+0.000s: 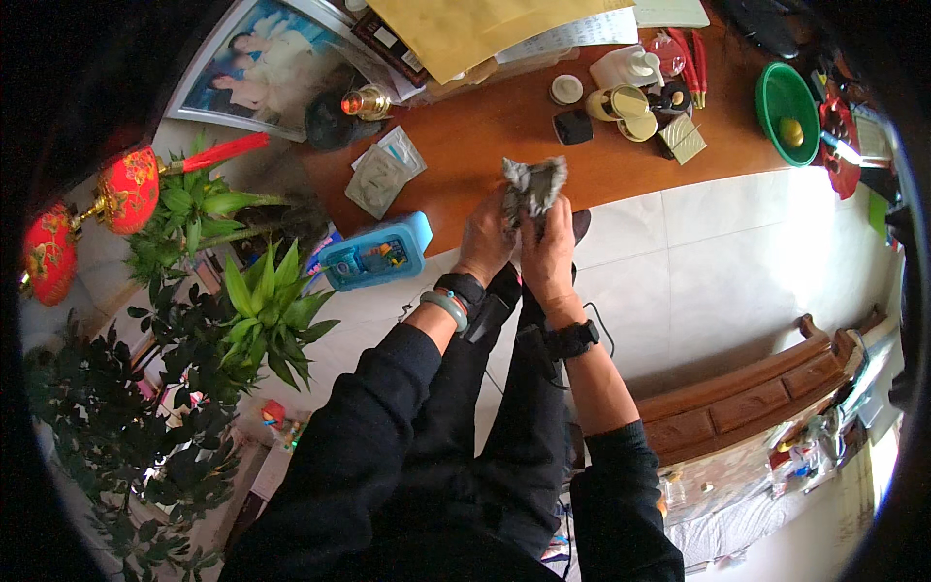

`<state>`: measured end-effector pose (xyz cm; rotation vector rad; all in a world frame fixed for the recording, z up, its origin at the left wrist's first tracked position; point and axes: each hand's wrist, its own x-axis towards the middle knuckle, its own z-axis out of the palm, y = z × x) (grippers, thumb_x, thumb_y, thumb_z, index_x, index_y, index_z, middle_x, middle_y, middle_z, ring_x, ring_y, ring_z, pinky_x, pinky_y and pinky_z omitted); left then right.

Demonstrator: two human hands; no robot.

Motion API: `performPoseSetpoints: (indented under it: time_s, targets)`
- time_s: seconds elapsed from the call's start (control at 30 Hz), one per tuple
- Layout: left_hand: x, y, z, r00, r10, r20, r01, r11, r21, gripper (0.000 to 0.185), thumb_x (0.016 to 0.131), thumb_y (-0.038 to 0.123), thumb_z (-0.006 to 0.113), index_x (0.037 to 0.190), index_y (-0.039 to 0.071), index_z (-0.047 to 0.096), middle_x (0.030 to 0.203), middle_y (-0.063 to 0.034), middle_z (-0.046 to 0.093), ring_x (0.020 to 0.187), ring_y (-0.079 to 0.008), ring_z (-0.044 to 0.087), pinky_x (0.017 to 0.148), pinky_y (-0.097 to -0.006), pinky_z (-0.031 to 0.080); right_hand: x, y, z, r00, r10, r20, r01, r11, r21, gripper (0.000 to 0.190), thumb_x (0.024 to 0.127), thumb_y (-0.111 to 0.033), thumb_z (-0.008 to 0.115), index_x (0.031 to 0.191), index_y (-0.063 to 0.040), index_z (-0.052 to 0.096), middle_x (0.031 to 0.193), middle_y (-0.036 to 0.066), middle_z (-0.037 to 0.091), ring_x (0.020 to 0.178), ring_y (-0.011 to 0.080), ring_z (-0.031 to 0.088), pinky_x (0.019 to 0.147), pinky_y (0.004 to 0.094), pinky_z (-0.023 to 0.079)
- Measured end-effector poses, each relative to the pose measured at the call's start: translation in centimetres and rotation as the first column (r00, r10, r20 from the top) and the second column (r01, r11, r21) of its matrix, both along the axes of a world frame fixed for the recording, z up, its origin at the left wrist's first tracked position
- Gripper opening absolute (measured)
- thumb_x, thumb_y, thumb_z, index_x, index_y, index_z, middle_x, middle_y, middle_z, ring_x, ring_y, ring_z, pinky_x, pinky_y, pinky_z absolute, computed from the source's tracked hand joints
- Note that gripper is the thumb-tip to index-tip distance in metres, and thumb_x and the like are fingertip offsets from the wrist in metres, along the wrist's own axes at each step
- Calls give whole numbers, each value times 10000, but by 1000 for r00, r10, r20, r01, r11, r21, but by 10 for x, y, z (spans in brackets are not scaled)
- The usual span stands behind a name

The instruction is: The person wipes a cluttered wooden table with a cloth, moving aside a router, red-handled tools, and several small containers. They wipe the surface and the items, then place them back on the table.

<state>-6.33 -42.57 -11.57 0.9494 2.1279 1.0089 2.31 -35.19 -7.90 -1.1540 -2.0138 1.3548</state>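
Note:
A crumpled grey cloth (534, 182) is bunched up between my two hands at the front edge of the brown wooden table. My left hand (486, 236) grips its left side, and my right hand (547, 244) grips the right. The fingertips are partly hidden by the folds. Left of the hands, flat sachets (378, 180) lie on the tabletop (465, 138). A light-blue pack of wipes (374, 251) sits by the table's left corner. Beyond the cloth are a small black lidded jar (573, 127) and a white-lidded jar (566, 89).
White pump bottle (618, 67), gold-capped jars (631, 109) and a green bowl (788, 116) with a yellow fruit are at the right. A framed photograph (254, 69) leans at the back left. Leafy plants (269, 313) crowd the left; a carved wooden bench (749, 393) stands right.

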Motion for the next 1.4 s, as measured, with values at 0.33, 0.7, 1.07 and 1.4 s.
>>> performPoseSetpoints:
  time_s: [0.33,0.7,1.07,1.4]
  targets:
    - [4,-4,-1,969,87,229,-99,994,41,366,868,155,681,1210,65,586,1100,-186,675,1045,-366,652,814,-387,530,4,-9,1,997,-22,-77,15,996,-89,382,895,-96,630,1256,-15,536,1280,249,514,1168,436,518,990,434,443]
    - [2,2,6,999,32,14,-31,998,-54,358,883,59,653,1226,91,557,1074,-175,685,1029,-356,665,817,-416,528,5,-4,-34,973,-84,-216,44,982,-182,326,982,-174,535,1226,42,539,1229,236,582,1141,410,563,990,402,434]
    - [3,3,-5,999,32,-2,-32,999,-28,363,896,173,689,1209,36,567,1090,-151,690,997,-251,674,830,-365,527,13,3,-36,941,-159,-299,33,922,-387,234,952,-81,549,1161,10,600,1137,208,609,1103,393,574,950,397,460]
    - [4,10,3,996,18,-85,-28,994,-108,462,819,13,744,1236,43,546,1093,-119,683,981,-196,665,876,-333,525,11,11,-67,981,-180,-69,119,847,-518,176,911,-48,563,1067,11,617,1103,220,619,1020,424,597,879,413,486]
